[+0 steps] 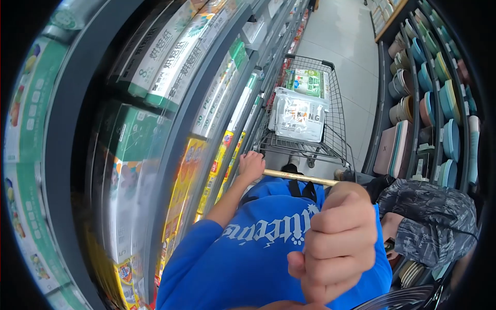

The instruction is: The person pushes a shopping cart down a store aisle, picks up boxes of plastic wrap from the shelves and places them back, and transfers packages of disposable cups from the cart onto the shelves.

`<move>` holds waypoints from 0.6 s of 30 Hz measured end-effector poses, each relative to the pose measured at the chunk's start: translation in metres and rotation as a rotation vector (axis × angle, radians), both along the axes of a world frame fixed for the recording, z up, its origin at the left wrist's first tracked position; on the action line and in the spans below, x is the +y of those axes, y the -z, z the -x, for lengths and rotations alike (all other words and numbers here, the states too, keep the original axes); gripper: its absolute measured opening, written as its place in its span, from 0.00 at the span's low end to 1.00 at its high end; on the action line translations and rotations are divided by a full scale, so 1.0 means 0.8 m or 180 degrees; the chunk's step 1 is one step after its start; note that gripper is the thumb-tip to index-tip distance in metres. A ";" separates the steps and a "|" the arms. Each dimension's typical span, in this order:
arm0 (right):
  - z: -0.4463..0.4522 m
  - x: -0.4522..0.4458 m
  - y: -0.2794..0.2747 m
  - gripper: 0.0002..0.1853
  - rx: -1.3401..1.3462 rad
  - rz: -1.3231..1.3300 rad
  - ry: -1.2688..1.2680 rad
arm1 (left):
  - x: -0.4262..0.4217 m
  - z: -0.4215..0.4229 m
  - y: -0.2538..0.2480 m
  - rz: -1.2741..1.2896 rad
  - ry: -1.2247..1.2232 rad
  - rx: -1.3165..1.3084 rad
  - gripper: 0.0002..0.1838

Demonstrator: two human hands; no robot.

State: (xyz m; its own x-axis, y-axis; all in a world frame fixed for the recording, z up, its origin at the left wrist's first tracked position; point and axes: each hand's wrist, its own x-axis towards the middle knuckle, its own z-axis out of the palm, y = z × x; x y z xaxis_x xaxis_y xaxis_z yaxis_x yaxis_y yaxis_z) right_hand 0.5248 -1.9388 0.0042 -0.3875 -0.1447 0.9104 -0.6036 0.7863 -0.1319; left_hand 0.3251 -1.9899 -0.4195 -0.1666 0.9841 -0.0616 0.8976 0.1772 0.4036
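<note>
Far left, I've got boxed goods (134, 150) lining the shelf. Next, my left hand (251, 166) is at the left end of the golden handle (299, 177); whether those fingers wrap it, I can't tell. Beyond, the wire cart (336, 103) carries a silver-white pack (299, 116), nearer me than the green pack (309, 82). And here's my right hand (338, 240), clenched, close to the camera.

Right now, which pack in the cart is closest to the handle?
The white pack lettered KANG; the green-and-white pack lies beyond it, farther from the handle.
</note>
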 end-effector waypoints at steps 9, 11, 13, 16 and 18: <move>-0.148 0.160 0.336 0.36 -0.3686 0.0771 0.4670 | 0.019 0.006 -0.017 0.0054 -0.0095 -0.0037 0.31; -0.233 0.159 0.437 0.51 -0.5226 0.2120 0.4834 | 0.028 0.012 -0.017 0.0059 -0.0369 0.0234 0.34; -0.282 0.131 0.485 0.45 -0.5231 0.3041 0.4784 | 0.034 0.020 -0.002 0.0090 -0.0486 0.0519 0.38; -0.322 0.118 0.547 0.30 -0.4601 0.3667 0.5022 | 0.054 0.029 0.003 0.0315 -0.0556 0.0739 0.39; -0.329 0.122 0.564 0.25 -0.4211 0.3710 0.5192 | 0.071 0.035 0.015 0.0488 -0.0460 0.0962 0.38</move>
State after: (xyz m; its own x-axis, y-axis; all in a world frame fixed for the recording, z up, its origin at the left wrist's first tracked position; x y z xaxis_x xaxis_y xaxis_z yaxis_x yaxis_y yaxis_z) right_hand 0.7884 -1.8410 -0.4470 0.1779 0.9177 -0.3552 0.8974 -0.2993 -0.3241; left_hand 0.2968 -1.9333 -0.4316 -0.3365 0.9322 -0.1333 0.9335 0.3488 0.0830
